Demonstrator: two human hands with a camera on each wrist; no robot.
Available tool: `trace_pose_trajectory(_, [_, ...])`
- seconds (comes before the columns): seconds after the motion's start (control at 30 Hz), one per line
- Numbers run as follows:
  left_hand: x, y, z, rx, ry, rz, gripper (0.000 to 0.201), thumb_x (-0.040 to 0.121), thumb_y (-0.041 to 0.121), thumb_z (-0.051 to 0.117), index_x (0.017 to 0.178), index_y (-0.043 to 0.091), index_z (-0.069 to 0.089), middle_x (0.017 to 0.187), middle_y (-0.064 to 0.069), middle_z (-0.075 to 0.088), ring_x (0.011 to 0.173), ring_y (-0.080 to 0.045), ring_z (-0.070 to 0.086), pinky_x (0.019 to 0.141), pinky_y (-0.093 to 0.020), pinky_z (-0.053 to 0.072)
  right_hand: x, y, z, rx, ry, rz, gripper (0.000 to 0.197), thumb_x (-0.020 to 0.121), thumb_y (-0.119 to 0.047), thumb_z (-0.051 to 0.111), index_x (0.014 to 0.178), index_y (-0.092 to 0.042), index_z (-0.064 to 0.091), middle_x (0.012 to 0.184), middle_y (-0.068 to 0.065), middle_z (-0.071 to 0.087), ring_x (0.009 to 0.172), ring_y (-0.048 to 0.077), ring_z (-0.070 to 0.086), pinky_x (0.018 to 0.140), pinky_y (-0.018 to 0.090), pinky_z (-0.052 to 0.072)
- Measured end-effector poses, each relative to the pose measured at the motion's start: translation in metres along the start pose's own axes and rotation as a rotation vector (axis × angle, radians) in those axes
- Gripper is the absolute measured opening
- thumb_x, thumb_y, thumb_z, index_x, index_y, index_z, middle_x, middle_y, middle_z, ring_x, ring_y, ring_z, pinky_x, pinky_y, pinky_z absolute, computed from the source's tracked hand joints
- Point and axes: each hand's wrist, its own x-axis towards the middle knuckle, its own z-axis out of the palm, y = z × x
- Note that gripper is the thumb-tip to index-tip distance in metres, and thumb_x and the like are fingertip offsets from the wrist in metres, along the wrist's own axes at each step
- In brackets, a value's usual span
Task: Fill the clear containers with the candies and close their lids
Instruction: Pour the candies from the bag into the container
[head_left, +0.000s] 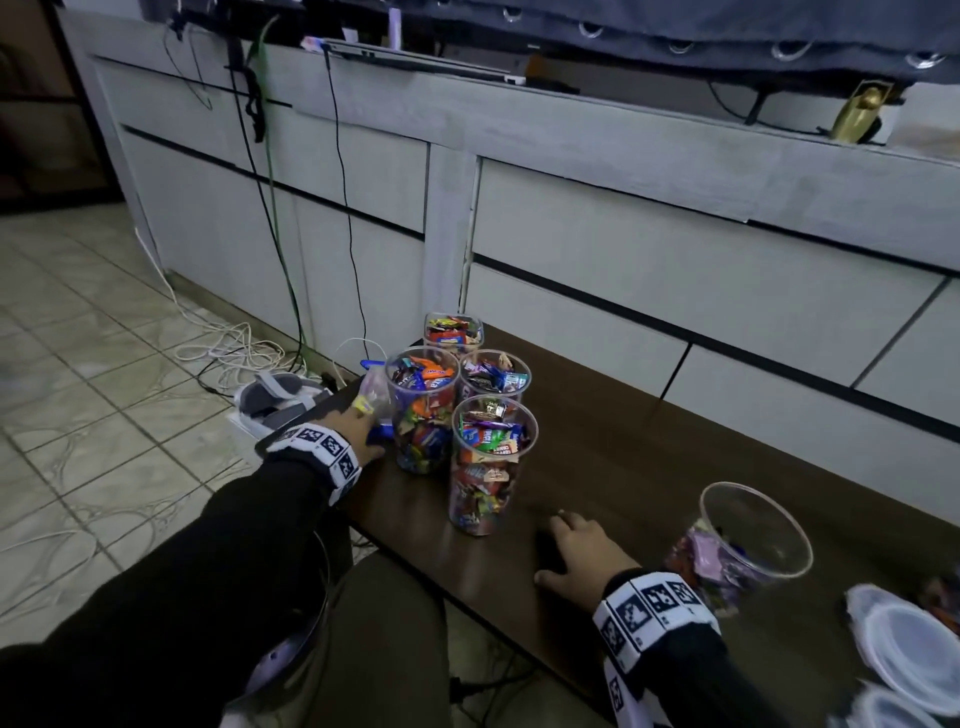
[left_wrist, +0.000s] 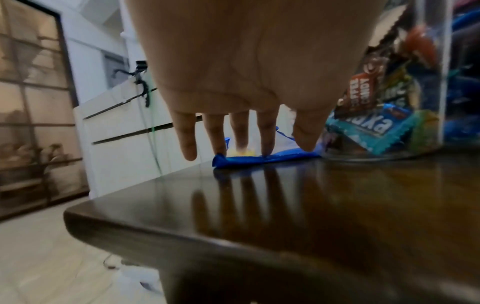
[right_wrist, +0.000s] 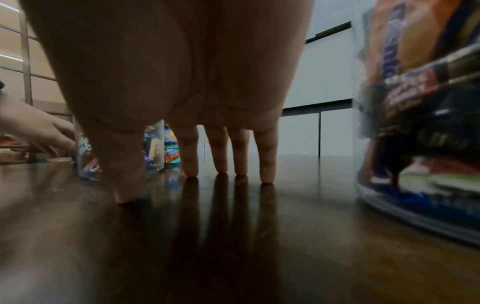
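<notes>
We're mid-fill, lids not started. Four clear containers (head_left: 493, 462) stand clustered at the table's (head_left: 613, 452) far-left end, all packed with candies (head_left: 485, 441) and all open-topped. A fifth container (head_left: 748, 540), only part full, sits well apart at our right, just beside the right wrist. The lids (head_left: 909, 649) are stacked at the right edge, untouched. Left hand (head_left: 358, 431) is stretched out with straight fingers (left_wrist: 267, 131) reaching onto a blue candy bag (left_wrist: 259, 158) beside the left-most container; fingertips touch or nearly touch it and a small yellow candy (left_wrist: 240, 152), nothing gripped yet. Right hand (head_left: 582, 551) is relaxed, fingertips (right_wrist: 191, 156) resting on bare table, holding nothing. Our read: next move is to pinch up the bag or loose candy with the left hand and carry it to the part-full container, then start lidding. The bag is thin and flat on a glossy top, so it may slide rather than lift.
</notes>
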Motion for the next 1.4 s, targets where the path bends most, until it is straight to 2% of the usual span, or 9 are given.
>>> trace_pose_trajectory(0.17, [-0.014, -0.012, 0.009, 0.198, 0.033, 0.07, 0.052, 0.096, 0.044, 0.05, 0.142, 0.025, 0.039, 0.142, -0.007, 0.042, 0.126, -0.029, 0.046, 0.102, -0.041, 0.042, 0.001, 0.005, 0.004, -0.022, -0.001, -0.024, 0.073, 0.089, -0.046, 0.055, 0.147, -0.018, 0.021, 0.158, 0.004, 0.012, 0.14, 0.027, 0.021, 0.109, 0.042, 0.034])
trace_pose_trajectory(0.43, [-0.047, -0.002, 0.007, 0.273, 0.033, 0.046, 0.036, 0.096, 0.015, 0.046, 0.13, 0.004, 0.053, 0.135, -0.017, 0.051, 0.118, -0.032, 0.056, 0.095, -0.043, 0.048, -0.005, 0.006, 0.006, -0.033, 0.022, -0.04, 0.069, 0.09, -0.047, 0.052, 0.146, -0.019, 0.023, 0.158, 0.002, 0.011, 0.141, 0.025, 0.02, 0.109, 0.042, 0.033])
trace_pose_trajectory(0.5, [-0.055, 0.002, -0.004, 0.281, -0.009, 0.076, 0.032, 0.093, 0.016, 0.05, 0.122, 0.007, 0.059, 0.129, -0.015, 0.056, 0.115, -0.031, 0.057, 0.097, -0.043, 0.047, -0.006, 0.007, 0.005, -0.024, 0.017, -0.044, 0.07, 0.09, -0.047, 0.053, 0.146, -0.018, 0.023, 0.158, 0.003, 0.01, 0.142, 0.025, 0.019, 0.11, 0.041, 0.032])
trace_pose_trajectory(0.6, [-0.069, 0.005, -0.03, 0.249, -0.013, 0.102, 0.025, 0.087, 0.027, 0.058, 0.108, 0.015, 0.064, 0.116, -0.009, 0.061, 0.107, -0.026, 0.06, 0.088, -0.035, 0.05, -0.007, 0.007, 0.002, 0.042, 0.001, -0.046, 0.071, 0.089, -0.043, 0.057, 0.147, -0.017, 0.024, 0.159, 0.003, 0.01, 0.143, 0.023, 0.017, 0.114, 0.038, 0.028])
trace_pose_trajectory(0.73, [-0.093, 0.013, -0.056, 0.071, -0.099, 0.166, 0.008, 0.079, 0.031, 0.068, 0.083, 0.026, 0.063, 0.087, 0.006, 0.063, 0.083, -0.013, 0.06, 0.07, -0.022, 0.045, -0.014, 0.003, 0.001, 0.131, 0.002, -0.07, 0.061, 0.088, -0.042, 0.059, 0.139, -0.016, 0.038, 0.154, 0.008, 0.022, 0.14, 0.021, 0.026, 0.112, 0.03, 0.029])
trace_pose_trajectory(0.87, [-0.114, 0.031, -0.069, -0.202, -0.205, 0.305, 0.012, 0.08, 0.022, 0.07, 0.074, 0.028, 0.062, 0.07, 0.014, 0.064, 0.062, 0.003, 0.058, 0.059, -0.008, 0.042, -0.031, -0.004, -0.01, 0.158, -0.003, -0.115, 0.044, 0.089, -0.04, 0.058, 0.125, -0.017, 0.048, 0.13, 0.007, 0.046, 0.119, 0.021, 0.046, 0.097, 0.029, 0.04])
trace_pose_trajectory(1.1, [-0.145, 0.092, -0.075, -0.745, -0.542, 0.475, 0.008, 0.088, 0.013, 0.069, 0.082, 0.013, 0.064, 0.064, 0.003, 0.065, 0.056, -0.004, 0.058, 0.06, -0.017, 0.048, -0.079, -0.007, -0.039, 0.41, 0.16, -0.301, 0.015, 0.094, -0.038, 0.051, 0.096, -0.026, 0.06, 0.098, -0.003, 0.065, 0.087, 0.006, 0.06, 0.08, 0.026, 0.049])
trace_pose_trajectory(1.2, [-0.155, 0.127, -0.065, -0.911, -0.507, 0.502, 0.008, 0.09, 0.01, 0.066, 0.082, 0.012, 0.064, 0.068, 0.001, 0.063, 0.058, -0.005, 0.058, 0.057, -0.016, 0.047, -0.1, -0.006, -0.046, 0.619, 0.246, -0.352, 0.015, 0.095, -0.041, 0.05, 0.092, -0.029, 0.059, 0.085, -0.005, 0.066, 0.067, -0.004, 0.059, 0.066, 0.019, 0.048])
trace_pose_trajectory(1.4, [-0.161, 0.198, -0.038, -1.225, -0.456, 0.477, 0.015, 0.091, 0.019, 0.065, 0.077, 0.013, 0.062, 0.064, 0.002, 0.065, 0.056, -0.002, 0.06, 0.054, -0.016, 0.046, -0.128, 0.03, -0.049, 0.475, 0.367, -0.291, 0.025, 0.085, -0.037, 0.067, 0.1, -0.018, 0.059, 0.083, -0.009, 0.057, 0.071, -0.001, 0.048, 0.064, 0.016, 0.036])
